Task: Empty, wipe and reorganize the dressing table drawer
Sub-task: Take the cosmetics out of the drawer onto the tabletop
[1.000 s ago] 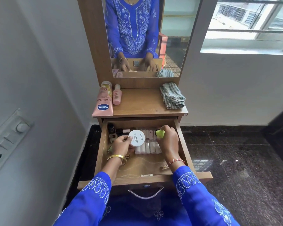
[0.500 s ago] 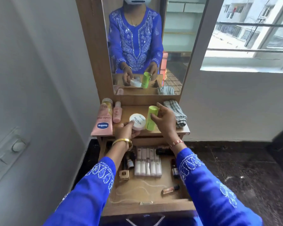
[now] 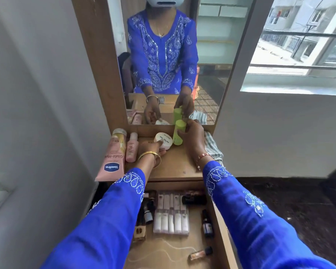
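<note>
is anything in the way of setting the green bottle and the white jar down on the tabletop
Nothing visible blocks them. The right hand holds the upright lime-green plastic bottle and the left hand holds the round white jar, both at the back of the wooden tabletop. The pink tubes lie to the left, the folded checked cloth to the right.

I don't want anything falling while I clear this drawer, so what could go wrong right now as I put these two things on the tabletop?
The tall green bottle in your right hand is narrow and upright, so it may tip once released. The white jar in your left hand sits close beside it and could knock it. The Vaseline tube overhangs the tabletop edge and might slide off if bumped.
</note>
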Demonstrator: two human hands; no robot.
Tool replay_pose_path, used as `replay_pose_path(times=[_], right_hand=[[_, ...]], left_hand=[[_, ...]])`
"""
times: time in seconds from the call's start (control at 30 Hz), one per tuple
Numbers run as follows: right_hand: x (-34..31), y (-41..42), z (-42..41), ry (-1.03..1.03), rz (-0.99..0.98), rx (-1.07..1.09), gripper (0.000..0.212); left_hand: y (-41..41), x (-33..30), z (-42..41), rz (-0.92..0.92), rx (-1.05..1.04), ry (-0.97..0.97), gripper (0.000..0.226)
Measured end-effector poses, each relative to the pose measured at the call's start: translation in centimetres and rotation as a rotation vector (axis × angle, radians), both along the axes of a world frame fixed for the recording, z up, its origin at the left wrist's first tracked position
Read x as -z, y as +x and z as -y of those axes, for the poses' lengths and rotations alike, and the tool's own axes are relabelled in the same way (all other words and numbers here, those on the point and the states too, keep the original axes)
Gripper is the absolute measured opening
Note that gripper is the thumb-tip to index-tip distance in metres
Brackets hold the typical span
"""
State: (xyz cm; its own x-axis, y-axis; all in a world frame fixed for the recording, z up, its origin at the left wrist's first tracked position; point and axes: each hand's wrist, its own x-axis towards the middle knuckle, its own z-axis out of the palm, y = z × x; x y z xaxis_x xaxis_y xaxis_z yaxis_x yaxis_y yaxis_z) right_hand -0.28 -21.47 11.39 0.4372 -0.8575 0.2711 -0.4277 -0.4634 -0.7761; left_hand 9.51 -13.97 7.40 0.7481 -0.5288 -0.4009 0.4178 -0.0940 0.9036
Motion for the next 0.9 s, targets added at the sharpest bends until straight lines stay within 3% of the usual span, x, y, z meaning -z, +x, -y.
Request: replay_pose_path(times=[0.1,0.23,0.6,0.67,0.77,0.9], right_hand=[[0.2,0.3,0.7,-0.013,-0.012,-0.003,0.043],[0.6,0.3,0.9,-0.031,0.006,-0.019,0.045],[1.4,0.2,0.8,-0.041,-0.015,0.019,0.048],[1.5,-0.1,0.7,-0.045,0.002,0.042,0.045],[1.4,-1.1,-0.4,-0.075,0.080,0.079,0.032],[1.9,-3.2,-3.9,-0.182,0.214,0.091,0.023]], left_hand=[[0.3,0.5,0.9,-0.014,-0.002,0.023,0.007],[0.5,1.2,1.4,0.009,-0.017,0.045,0.027],[-0.5,1.2,0.9,0.027,-0.121,-0.027,0.018],[-1.1,1.1,0.3,0.085,-0.184,-0.016,0.002],[-2.4,1.0,-1.1,0.216,-0.241,-0.030,0.019],[-5.0,1.2,-4.0,0.312,-0.207,-0.112,0.014]])
